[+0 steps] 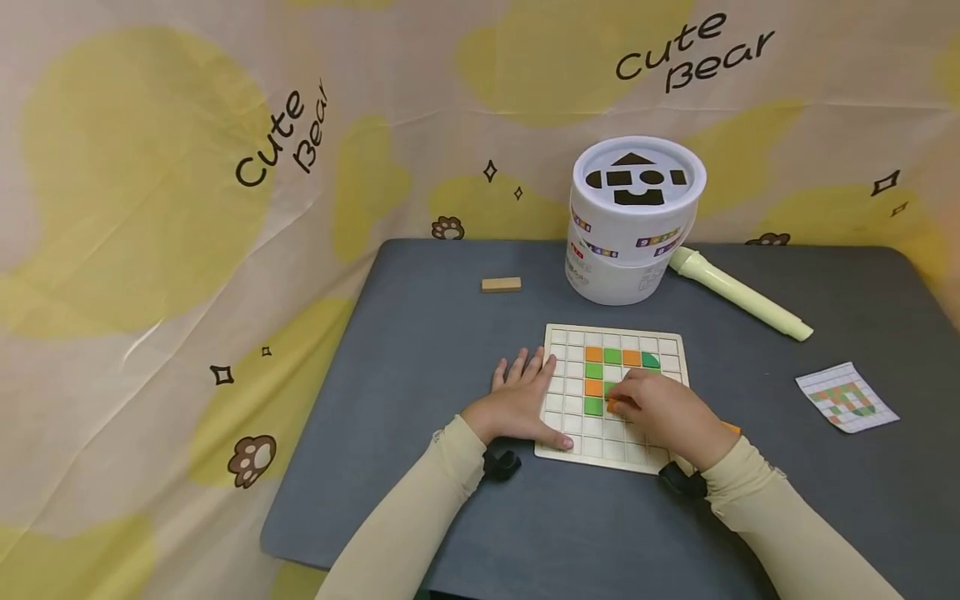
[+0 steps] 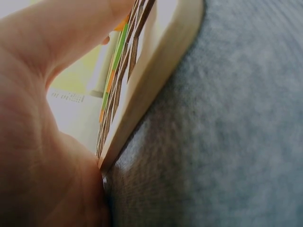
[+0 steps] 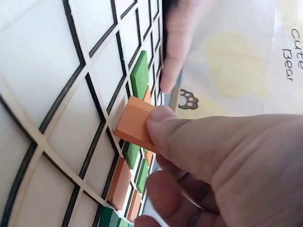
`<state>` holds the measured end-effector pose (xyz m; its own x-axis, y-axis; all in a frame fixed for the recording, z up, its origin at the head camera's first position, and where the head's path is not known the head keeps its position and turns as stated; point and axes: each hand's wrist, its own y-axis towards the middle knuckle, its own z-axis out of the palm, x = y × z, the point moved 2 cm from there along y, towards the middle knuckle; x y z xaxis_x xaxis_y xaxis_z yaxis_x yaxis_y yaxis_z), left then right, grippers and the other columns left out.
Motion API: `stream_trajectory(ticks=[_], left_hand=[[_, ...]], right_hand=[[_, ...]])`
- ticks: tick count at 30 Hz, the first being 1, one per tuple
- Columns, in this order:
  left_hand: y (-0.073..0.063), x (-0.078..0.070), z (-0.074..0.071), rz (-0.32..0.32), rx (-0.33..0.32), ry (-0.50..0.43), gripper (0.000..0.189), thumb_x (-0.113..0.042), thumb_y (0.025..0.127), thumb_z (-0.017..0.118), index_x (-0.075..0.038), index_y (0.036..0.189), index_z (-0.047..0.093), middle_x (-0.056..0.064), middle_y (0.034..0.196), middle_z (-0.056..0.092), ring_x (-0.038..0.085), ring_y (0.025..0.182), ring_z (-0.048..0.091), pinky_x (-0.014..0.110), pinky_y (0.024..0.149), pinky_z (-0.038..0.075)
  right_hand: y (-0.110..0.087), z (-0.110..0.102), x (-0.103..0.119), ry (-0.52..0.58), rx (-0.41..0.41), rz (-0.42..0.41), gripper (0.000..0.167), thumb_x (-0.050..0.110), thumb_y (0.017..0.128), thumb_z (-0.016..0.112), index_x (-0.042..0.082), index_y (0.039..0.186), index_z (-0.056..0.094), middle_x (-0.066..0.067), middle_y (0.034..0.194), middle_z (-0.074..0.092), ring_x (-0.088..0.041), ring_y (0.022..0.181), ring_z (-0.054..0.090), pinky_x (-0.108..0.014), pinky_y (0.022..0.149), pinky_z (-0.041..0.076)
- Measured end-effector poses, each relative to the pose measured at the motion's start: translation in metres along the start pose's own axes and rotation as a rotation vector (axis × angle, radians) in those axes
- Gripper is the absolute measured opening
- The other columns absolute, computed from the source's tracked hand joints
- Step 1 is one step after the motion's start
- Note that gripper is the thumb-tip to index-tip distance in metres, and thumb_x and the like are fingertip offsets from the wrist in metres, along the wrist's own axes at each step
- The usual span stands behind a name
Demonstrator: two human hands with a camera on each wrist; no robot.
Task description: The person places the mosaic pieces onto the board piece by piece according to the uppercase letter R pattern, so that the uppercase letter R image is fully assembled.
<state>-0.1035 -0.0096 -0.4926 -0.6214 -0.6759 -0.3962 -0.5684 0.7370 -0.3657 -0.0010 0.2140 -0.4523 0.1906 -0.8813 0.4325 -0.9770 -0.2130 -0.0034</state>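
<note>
A square white grid board (image 1: 573, 425) with a pale wooden rim lies on the table, with orange and green square tiles set in some of its cells. My right hand (image 1: 671, 412) pinches an orange tile (image 3: 135, 120) between thumb and fingers, its edge right at the grid in the right wrist view. Beside it are a green tile (image 1: 593, 407) and other tiles; a dark green quarter-round tile (image 1: 650, 360) sits at the upper right. My left hand (image 1: 517, 400) rests with fingers spread along the board's left edge, the thumb over its lower corner.
Behind the board stands a white bucket (image 1: 630, 242) with shaped holes in its lid. A pale yellow tube (image 1: 738, 292) lies right of it, and a small wooden block (image 1: 501, 285) left. A paper card (image 1: 847, 398) with a coloured grid pattern lies at the right. Near my right wrist shows an orange piece (image 1: 731, 427).
</note>
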Motion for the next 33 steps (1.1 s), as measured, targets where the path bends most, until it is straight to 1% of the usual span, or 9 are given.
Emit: stream_trajectory(ticks=[4, 8, 10, 15, 20, 22, 26, 29, 33], left_hand=[[0.003, -0.005, -0.001, 0.013, 0.002, 0.007, 0.143, -0.083, 0.075, 0.077, -0.02, 0.173, -0.007, 0.005, 0.178, -0.013, 0.029, 0.161, -0.018, 0.059, 0.125, -0.009], [0.006, -0.008, -0.001, 0.018, 0.001, 0.033, 0.143, -0.084, 0.075, 0.076, -0.02, 0.172, -0.007, 0.006, 0.178, -0.013, 0.029, 0.161, -0.018, 0.059, 0.125, -0.009], [0.006, -0.008, -0.001, 0.018, -0.001, 0.038, 0.143, -0.084, 0.075, 0.076, -0.02, 0.173, -0.007, 0.006, 0.178, -0.012, 0.029, 0.161, -0.017, 0.059, 0.125, -0.009], [0.004, -0.006, 0.0, 0.005, -0.007, 0.037, 0.143, -0.084, 0.075, 0.076, -0.02, 0.173, -0.005, 0.007, 0.178, -0.01, 0.029, 0.162, -0.016, 0.059, 0.125, -0.007], [0.002, -0.003, 0.002, -0.006, -0.015, 0.015, 0.141, -0.081, 0.076, 0.077, -0.017, 0.173, -0.001, 0.008, 0.179, -0.008, 0.031, 0.162, -0.014, 0.06, 0.125, -0.006], [0.001, -0.003, 0.001, -0.01, -0.017, 0.005, 0.14, -0.081, 0.076, 0.077, -0.016, 0.173, 0.0, 0.008, 0.179, -0.008, 0.031, 0.162, -0.014, 0.06, 0.125, -0.005], [-0.001, -0.002, 0.0, -0.02, -0.027, 0.012, 0.138, -0.08, 0.077, 0.077, -0.015, 0.174, 0.002, 0.009, 0.179, -0.006, 0.032, 0.162, -0.012, 0.061, 0.125, -0.004], [-0.002, -0.002, 0.002, -0.019, -0.032, 0.024, 0.137, -0.079, 0.078, 0.076, -0.014, 0.174, 0.003, 0.009, 0.179, -0.006, 0.032, 0.163, -0.011, 0.061, 0.125, -0.004], [0.0, -0.003, 0.003, -0.011, -0.038, 0.041, 0.137, -0.081, 0.078, 0.075, -0.015, 0.174, 0.003, 0.009, 0.179, -0.006, 0.032, 0.163, -0.011, 0.061, 0.125, -0.003]], right_hand=[[-0.002, 0.002, -0.002, 0.015, -0.021, 0.01, 0.008, 0.007, 0.091, 0.086, 0.01, 0.097, 0.083, 0.006, 0.089, 0.071, -0.016, 0.083, 0.065, -0.043, 0.079, 0.059], [-0.007, 0.003, -0.003, -0.026, -0.038, -0.014, 0.01, 0.004, 0.088, 0.087, 0.013, 0.091, 0.084, 0.007, 0.088, 0.073, -0.018, 0.084, 0.068, -0.043, 0.08, 0.06], [-0.009, 0.004, 0.0, -0.033, -0.024, -0.054, 0.01, 0.004, 0.089, 0.086, 0.013, 0.094, 0.084, 0.005, 0.093, 0.074, -0.019, 0.088, 0.07, -0.044, 0.082, 0.06], [-0.018, 0.004, 0.01, 0.004, 0.039, -0.138, 0.014, 0.007, 0.094, 0.082, 0.015, 0.105, 0.085, 0.005, 0.106, 0.078, -0.019, 0.1, 0.072, -0.045, 0.09, 0.059], [-0.025, 0.005, 0.017, 0.029, 0.043, -0.198, 0.016, 0.003, 0.096, 0.078, 0.008, 0.11, 0.084, -0.006, 0.117, 0.078, -0.028, 0.109, 0.072, -0.048, 0.092, 0.058], [-0.025, 0.006, 0.019, 0.057, 0.068, -0.19, 0.018, 0.002, 0.099, 0.074, 0.006, 0.114, 0.083, -0.009, 0.121, 0.077, -0.03, 0.113, 0.072, -0.049, 0.095, 0.058], [-0.026, 0.008, 0.023, 0.07, 0.105, -0.139, 0.022, 0.004, 0.101, 0.071, 0.007, 0.121, 0.08, -0.007, 0.126, 0.075, -0.028, 0.118, 0.07, -0.049, 0.099, 0.056], [-0.032, 0.009, 0.029, 0.042, 0.144, -0.116, 0.026, 0.007, 0.101, 0.071, 0.007, 0.127, 0.077, -0.01, 0.133, 0.072, -0.031, 0.125, 0.067, -0.053, 0.103, 0.053], [-0.044, 0.012, 0.038, -0.007, 0.198, -0.074, 0.039, 0.013, 0.103, 0.07, 0.006, 0.142, 0.067, -0.019, 0.149, 0.061, -0.039, 0.139, 0.056, -0.063, 0.109, 0.045]])
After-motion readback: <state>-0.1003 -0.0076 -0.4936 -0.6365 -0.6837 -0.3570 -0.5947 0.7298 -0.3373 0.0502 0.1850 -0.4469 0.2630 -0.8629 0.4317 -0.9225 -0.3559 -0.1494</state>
